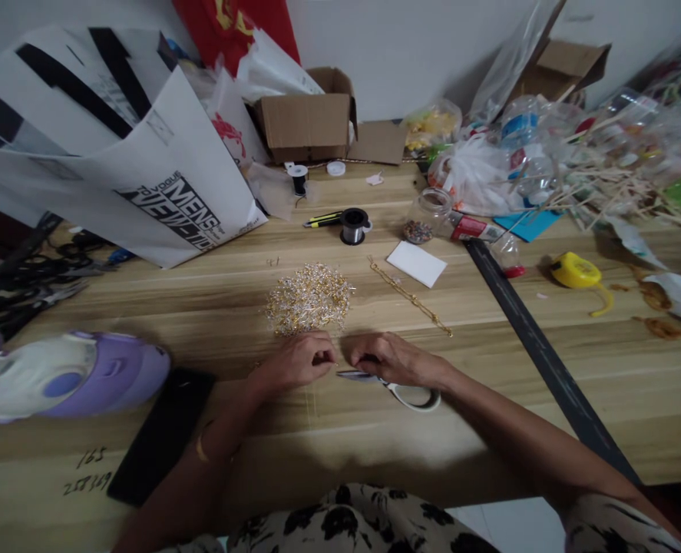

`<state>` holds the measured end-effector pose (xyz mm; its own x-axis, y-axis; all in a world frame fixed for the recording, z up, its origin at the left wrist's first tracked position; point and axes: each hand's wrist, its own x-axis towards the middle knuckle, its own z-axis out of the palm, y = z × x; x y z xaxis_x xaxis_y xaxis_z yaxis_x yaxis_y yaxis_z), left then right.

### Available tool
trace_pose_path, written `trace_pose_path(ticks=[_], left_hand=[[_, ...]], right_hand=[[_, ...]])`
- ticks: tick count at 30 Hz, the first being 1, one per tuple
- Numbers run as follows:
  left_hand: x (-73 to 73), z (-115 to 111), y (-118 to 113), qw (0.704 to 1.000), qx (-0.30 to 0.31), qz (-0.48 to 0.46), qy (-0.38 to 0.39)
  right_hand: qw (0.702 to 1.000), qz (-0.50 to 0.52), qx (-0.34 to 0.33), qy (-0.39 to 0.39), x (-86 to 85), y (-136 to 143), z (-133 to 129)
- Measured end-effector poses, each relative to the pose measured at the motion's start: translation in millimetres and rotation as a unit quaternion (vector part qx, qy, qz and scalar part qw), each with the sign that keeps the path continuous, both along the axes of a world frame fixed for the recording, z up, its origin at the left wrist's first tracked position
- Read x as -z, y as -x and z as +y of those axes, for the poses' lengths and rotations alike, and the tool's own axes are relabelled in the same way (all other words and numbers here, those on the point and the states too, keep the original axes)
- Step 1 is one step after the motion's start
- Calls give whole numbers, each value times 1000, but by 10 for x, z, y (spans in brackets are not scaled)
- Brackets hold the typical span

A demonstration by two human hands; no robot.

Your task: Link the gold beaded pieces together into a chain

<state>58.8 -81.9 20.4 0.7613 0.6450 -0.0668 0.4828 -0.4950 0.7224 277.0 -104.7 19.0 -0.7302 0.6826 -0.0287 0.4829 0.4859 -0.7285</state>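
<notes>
My left hand (pixel 301 359) is closed in a pinch, with a tiny gold piece showing at its fingertips. A thin pale strand (pixel 311 407) trails below this hand onto the wooden table. Close by, my right hand (pixel 391 357) has its thumb and fingers pressed together; whatever they pinch is too small to make out. White-handled scissors (pixel 414 398) lie partly under my right hand, blades pointing left. Just beyond my left hand is a heap of gold and clear beads (pixel 309 298). A gold beaded chain (pixel 412 297) stretches diagonally beyond my right hand.
A wire spool (pixel 354 226), a white card (pixel 417 263) and a bead jar (pixel 426 215) stand farther back. Pliers (pixel 41 296), a purple-and-white bottle (pixel 80 376) and a black phone (pixel 161 434) lie left. A dark strip (pixel 539 346) and yellow tape measure (pixel 575 270) are right.
</notes>
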Motion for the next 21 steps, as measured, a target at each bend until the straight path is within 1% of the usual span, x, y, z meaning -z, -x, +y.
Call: trace_pose_path(ticks=[2,5,8,10,12,14,15,17,21], left_hand=[[27,20,-2,995,-55,-35,80],[69,40,-10,968,-124,-92,197],[90,43,-24,947,-160,-125,249],[96,37,-38,941,-170,-133,261],[97,29,-55,939,-173,-137,265],[95,20,-71,937,-176,-139,267],[94,16,-77,936,-177,-140,270],[92,8,-87,932,-179,-146,279],[104,-6,-98,924,-174,-173,292]], right_hand=[[1000,7,-22,-11,-10,-4,-23],[998,29,-49,-7,-27,2,-61],[996,56,-71,8,-49,12,-79],[994,65,-75,45,-55,17,-78],[991,70,-48,104,-44,25,-74],[983,86,19,164,-19,43,-74],[973,102,59,199,-4,56,-75],[954,134,109,246,26,88,-80],[920,191,142,312,70,145,-84]])
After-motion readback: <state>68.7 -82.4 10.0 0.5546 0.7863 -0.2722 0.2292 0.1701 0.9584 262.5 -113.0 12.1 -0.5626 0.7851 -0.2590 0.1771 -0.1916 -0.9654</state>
